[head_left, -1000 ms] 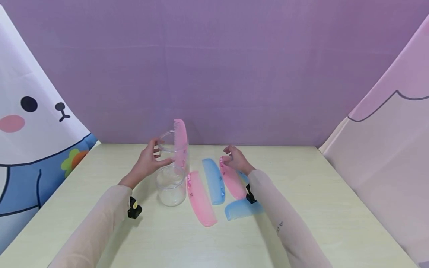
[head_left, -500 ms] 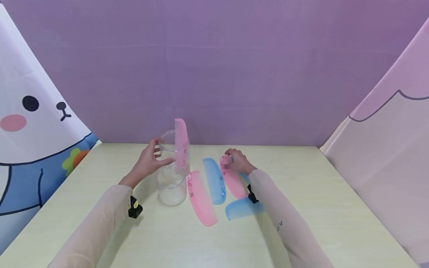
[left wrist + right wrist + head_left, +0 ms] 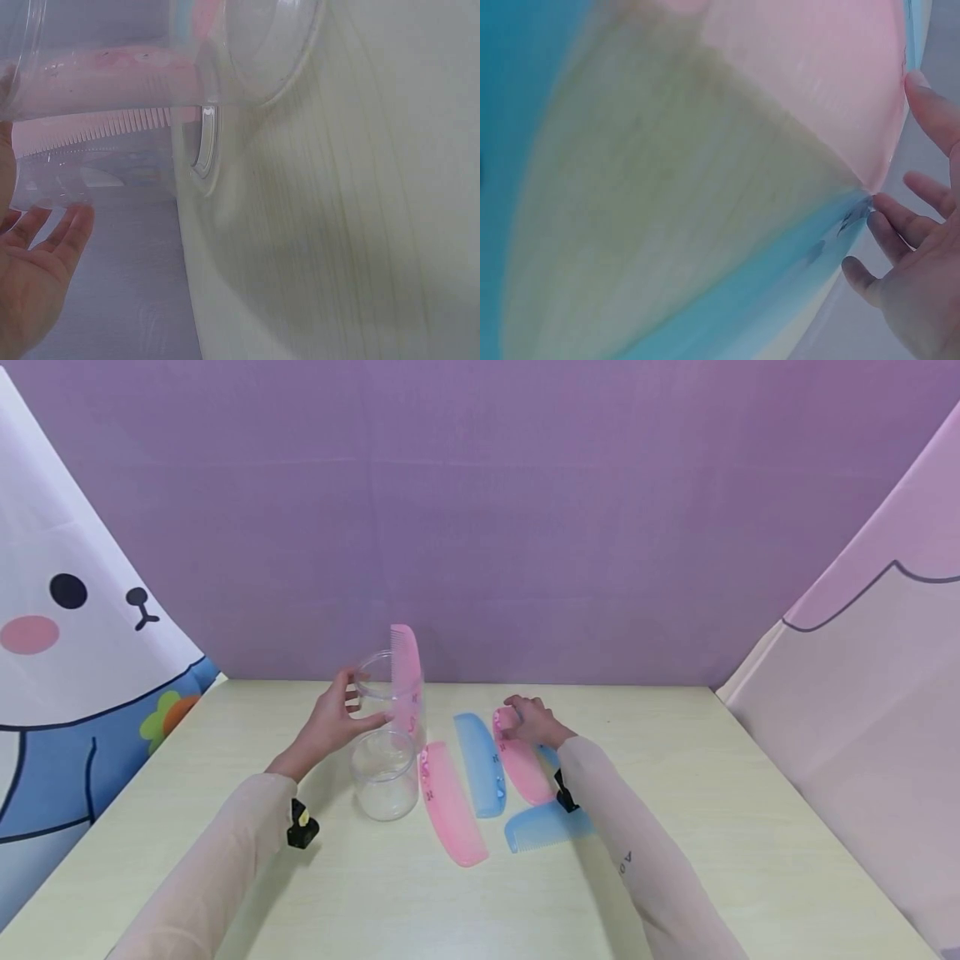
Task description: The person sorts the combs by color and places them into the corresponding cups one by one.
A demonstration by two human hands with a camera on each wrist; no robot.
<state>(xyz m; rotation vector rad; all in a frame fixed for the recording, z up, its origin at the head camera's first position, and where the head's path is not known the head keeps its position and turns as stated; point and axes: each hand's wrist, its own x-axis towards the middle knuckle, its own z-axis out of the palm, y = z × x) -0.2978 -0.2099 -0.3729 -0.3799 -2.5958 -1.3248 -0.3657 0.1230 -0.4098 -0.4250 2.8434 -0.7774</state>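
Observation:
A clear jar [image 3: 375, 706] stands near the back of the table with a pink comb [image 3: 406, 664] upright in it. My left hand [image 3: 327, 722] grips this jar from its left, fingers behind and thumb in front. Just in front stands a second clear jar [image 3: 385, 793]. My right hand [image 3: 536, 722] pinches the far end of a flat-lying pink comb [image 3: 527, 772], thumb and fingers at its edges. In the right wrist view, the fingertips also lie right at the end of a blue comb [image 3: 780, 262], which the right hand and sleeve mostly hide in the head view.
Between the hands lie another pink comb [image 3: 452, 810] and a blue comb [image 3: 481, 768]. A further blue comb [image 3: 543, 828] lies crosswise, partly under the right sleeve. A purple cloth [image 3: 480, 527] hangs behind the table [image 3: 420, 910], with printed cloths at both sides.
My right hand has shifted slightly right and toward me, its fingers lowering at the pink comb's far end. The left hand and the jars stay put.

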